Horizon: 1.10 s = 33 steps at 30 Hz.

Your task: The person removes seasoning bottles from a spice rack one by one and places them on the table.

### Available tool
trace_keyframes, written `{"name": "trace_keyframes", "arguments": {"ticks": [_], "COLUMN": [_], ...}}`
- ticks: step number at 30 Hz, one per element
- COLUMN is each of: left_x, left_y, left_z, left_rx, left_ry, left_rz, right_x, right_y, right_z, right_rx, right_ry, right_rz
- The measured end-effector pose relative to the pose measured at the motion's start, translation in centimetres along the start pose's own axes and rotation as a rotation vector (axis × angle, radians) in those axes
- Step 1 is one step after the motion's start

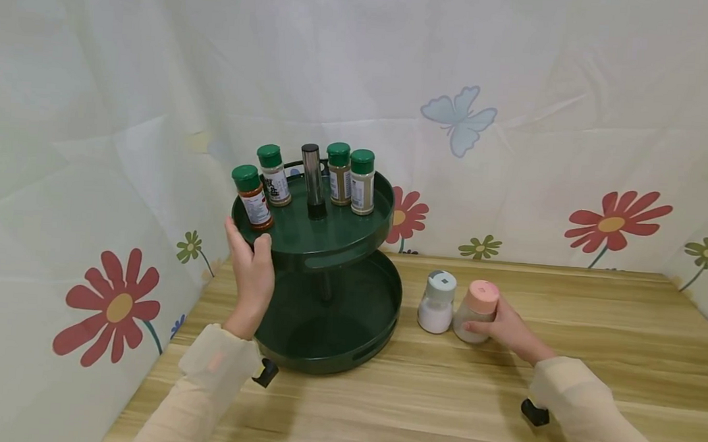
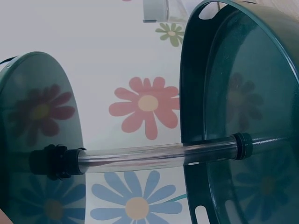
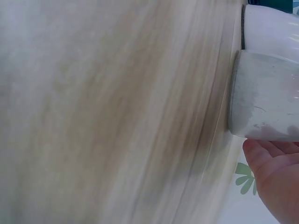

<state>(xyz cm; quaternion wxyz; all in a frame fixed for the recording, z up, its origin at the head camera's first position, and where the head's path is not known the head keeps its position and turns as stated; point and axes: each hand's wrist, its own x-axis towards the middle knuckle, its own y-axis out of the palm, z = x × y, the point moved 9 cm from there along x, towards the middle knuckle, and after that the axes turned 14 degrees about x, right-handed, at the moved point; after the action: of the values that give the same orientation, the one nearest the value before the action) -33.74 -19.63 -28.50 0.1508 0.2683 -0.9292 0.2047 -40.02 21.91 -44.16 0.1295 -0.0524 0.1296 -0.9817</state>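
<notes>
My left hand (image 1: 255,276) is at the left edge of a dark green two-tier turntable rack (image 1: 304,245), its fingers extended and touching the upper tray's rim. Just above it on that tray stands a green-capped spice bottle (image 1: 254,201) with red contents. To the right, my right hand (image 1: 514,331) grips a glass seasoning jar with a pink lid (image 1: 482,298), thumb in front and the other fingers hidden behind. The right wrist view shows this jar (image 3: 266,98) upright at the tabletop. Close on its left is a similar jar with a pale grey lid (image 1: 438,300), holding white contents.
Three more green-capped bottles (image 1: 274,179) stand on the upper tray around a metal centre post (image 1: 311,178). The lower tray (image 1: 323,327) sits on the wooden table (image 1: 415,414). Behind hangs a white flower-printed cloth (image 1: 521,69), which also runs along the left.
</notes>
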Motion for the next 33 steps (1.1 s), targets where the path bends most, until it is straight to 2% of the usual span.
{"name": "trace_keyframes", "arguments": {"ticks": [15, 26, 33], "left_x": [0.5, 1.1, 1.2], "left_y": [0.1, -0.3, -0.8], "left_z": [0.2, 0.5, 0.8], "left_rx": [0.007, 0.027, 0.013], "left_ry": [-0.018, -0.046, -0.054], "left_rz": [-0.001, 0.021, 0.005], "right_x": [-0.4, -0.7, -0.9], "right_y": [-0.2, 0.0, -0.1], "right_z": [0.7, 1.1, 0.9], "right_rx": [0.035, 0.056, 0.052], "right_ry": [-0.048, -0.017, -0.025], "right_rz": [0.007, 0.027, 0.012]}}
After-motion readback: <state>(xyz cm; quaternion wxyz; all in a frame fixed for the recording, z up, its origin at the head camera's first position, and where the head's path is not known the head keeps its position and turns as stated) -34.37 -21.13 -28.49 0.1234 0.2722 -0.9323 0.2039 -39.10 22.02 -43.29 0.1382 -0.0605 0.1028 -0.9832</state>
